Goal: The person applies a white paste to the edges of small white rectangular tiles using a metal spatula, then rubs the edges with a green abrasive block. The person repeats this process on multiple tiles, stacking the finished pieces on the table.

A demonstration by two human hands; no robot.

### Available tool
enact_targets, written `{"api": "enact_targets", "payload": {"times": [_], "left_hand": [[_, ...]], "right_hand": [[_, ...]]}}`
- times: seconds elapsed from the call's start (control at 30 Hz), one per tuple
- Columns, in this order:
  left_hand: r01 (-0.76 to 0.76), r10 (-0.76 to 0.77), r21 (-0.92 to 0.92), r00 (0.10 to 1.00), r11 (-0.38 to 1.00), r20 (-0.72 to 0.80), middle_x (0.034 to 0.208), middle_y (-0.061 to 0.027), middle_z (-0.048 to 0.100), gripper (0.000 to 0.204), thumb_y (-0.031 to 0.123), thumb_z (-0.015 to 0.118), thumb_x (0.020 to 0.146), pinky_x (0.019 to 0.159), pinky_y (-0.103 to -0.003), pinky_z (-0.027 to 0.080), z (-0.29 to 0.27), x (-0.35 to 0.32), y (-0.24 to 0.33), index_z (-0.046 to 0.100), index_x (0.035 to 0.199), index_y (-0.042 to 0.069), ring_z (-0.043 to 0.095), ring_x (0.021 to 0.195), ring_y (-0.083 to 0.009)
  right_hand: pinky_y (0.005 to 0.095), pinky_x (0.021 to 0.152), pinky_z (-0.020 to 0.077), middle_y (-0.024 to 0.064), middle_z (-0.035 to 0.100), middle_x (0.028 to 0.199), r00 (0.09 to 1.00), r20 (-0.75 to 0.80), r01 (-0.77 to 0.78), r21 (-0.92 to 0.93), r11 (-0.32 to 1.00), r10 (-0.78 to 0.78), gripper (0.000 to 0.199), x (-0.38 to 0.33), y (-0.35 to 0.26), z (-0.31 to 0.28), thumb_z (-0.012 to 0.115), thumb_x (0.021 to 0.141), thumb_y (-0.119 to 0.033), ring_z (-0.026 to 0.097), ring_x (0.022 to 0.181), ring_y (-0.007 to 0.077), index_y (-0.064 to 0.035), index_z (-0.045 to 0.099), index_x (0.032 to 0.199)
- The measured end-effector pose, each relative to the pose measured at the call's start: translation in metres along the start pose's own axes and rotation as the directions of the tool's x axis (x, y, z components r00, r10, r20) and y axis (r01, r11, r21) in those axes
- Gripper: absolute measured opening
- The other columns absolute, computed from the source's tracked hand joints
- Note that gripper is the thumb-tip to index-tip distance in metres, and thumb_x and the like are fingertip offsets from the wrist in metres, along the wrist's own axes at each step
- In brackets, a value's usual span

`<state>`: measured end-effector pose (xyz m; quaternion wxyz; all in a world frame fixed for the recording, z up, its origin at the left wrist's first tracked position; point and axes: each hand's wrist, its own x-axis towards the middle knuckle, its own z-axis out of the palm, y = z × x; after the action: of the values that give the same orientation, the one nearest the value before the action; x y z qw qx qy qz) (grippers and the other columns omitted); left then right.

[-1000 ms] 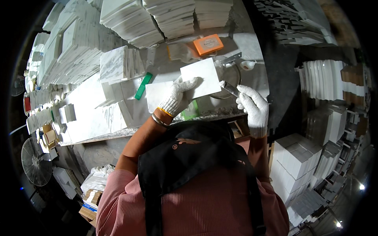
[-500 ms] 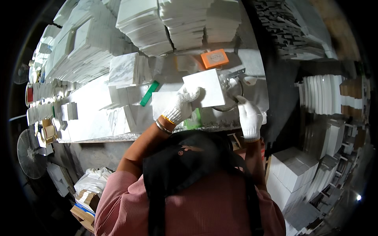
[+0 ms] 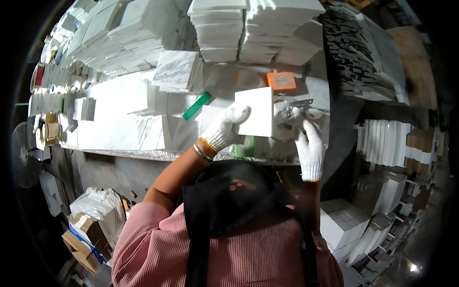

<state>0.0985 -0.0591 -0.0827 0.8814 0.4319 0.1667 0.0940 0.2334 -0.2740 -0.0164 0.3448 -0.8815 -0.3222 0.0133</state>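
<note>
A square white tile [image 3: 255, 113] stands tilted above the worktable, gripped at its left edge by my left hand [image 3: 227, 127], which wears a white knit glove. My right hand [image 3: 310, 147], gloved alike, is to the right of the tile with fingers stretched forward and slightly apart. Its fingertips are near a whitish crumpled lump [image 3: 284, 111] and a flat metal strip [image 3: 301, 102]; whether they touch anything is unclear. Behind the tile lies an orange box [image 3: 281, 81]. A green bar [image 3: 196, 105] rests left of my left hand, and a bright green piece [image 3: 245, 147] shows below the tile.
Tall stacks of white tiles [image 3: 217, 33] line the table's back, with veined marble tiles [image 3: 176, 69] before them. The table's front edge [image 3: 191, 156] runs close to me. White blocks [image 3: 345, 221] are piled at right; cardboard [image 3: 82, 244] and a fan [image 3: 26, 153] are at left.
My view has shifted, so the table sits differently in it. The tile has turned more upright in my left hand. My right hand's fingers have moved up toward the metal strip.
</note>
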Motion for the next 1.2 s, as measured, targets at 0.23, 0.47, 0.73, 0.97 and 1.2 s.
{"api": "enact_targets", "payload": {"times": [0.23, 0.47, 0.73, 0.97, 1.2], "left_hand": [[0.135, -0.135, -0.020, 0.946, 0.991, -0.295, 0.113, -0.0105, 0.067, 0.033, 0.008, 0.062, 0.091, 0.090, -0.032, 0.051, -0.024, -0.053, 0.056, 0.058, 0.122, -0.003, 0.065, 0.100, -0.0182], [0.237, -0.184, 0.188, 0.948, 0.953, -0.260, 0.110, -0.0078, 0.064, 0.039, 0.011, 0.064, 0.089, 0.087, -0.029, 0.049, -0.047, -0.071, 0.047, 0.056, 0.125, -0.003, 0.060, 0.098, -0.0139], [0.125, 0.242, 0.968, 0.954, 0.216, -0.177, 0.119, -0.0173, 0.058, 0.085, 0.031, 0.082, 0.069, 0.088, -0.041, 0.050, -0.052, -0.074, 0.056, 0.042, 0.141, 0.010, 0.060, 0.104, -0.0321], [-0.193, 0.160, 0.950, 0.959, -0.246, 0.236, 0.147, -0.0187, 0.038, 0.102, 0.042, 0.086, 0.059, 0.113, -0.053, 0.029, -0.072, -0.060, 0.050, 0.041, 0.142, 0.006, 0.030, 0.140, -0.0412], [-0.366, 0.153, 0.922, 0.911, -0.127, 0.383, 0.144, -0.0147, 0.044, 0.099, 0.048, 0.084, 0.057, 0.113, -0.052, 0.029, -0.069, -0.042, 0.034, 0.047, 0.140, 0.009, 0.035, 0.138, -0.0391]], "right_hand": [[0.0409, 0.090, 0.0503, 0.0178, 0.062, 0.117, 0.912, 0.394, 0.122, -0.004, 0.993, -0.110, 0.066, -0.036, -0.043, 0.052, 0.076, 0.079, -0.035, 0.061, 0.107, 0.0347, -0.0087, 0.051, 0.134], [0.0476, 0.083, 0.0517, 0.0220, 0.052, 0.129, 0.889, 0.457, 0.182, -0.392, 0.902, 0.020, 0.095, -0.053, -0.054, 0.098, 0.076, 0.071, -0.055, 0.059, 0.105, 0.0392, -0.0071, 0.038, 0.144], [0.0423, 0.096, 0.0478, 0.0239, 0.050, 0.132, 0.935, 0.350, -0.009, -0.121, 0.993, 0.052, 0.078, -0.059, -0.052, 0.092, 0.072, 0.074, -0.018, 0.054, 0.119, 0.0376, -0.0072, 0.040, 0.144], [0.0379, 0.111, 0.0336, 0.0130, 0.048, 0.140, 0.800, 0.499, -0.574, 0.799, 0.178, 0.333, 0.070, -0.069, -0.042, 0.092, 0.051, 0.082, -0.011, 0.046, 0.130, 0.0230, 0.0022, 0.033, 0.147], [0.0361, 0.107, 0.0372, 0.0104, 0.053, 0.134, 0.835, 0.439, -0.459, 0.888, -0.022, 0.332, 0.056, -0.062, -0.031, 0.137, 0.052, 0.087, -0.010, 0.051, 0.123, 0.0222, 0.0003, 0.041, 0.141]]}}
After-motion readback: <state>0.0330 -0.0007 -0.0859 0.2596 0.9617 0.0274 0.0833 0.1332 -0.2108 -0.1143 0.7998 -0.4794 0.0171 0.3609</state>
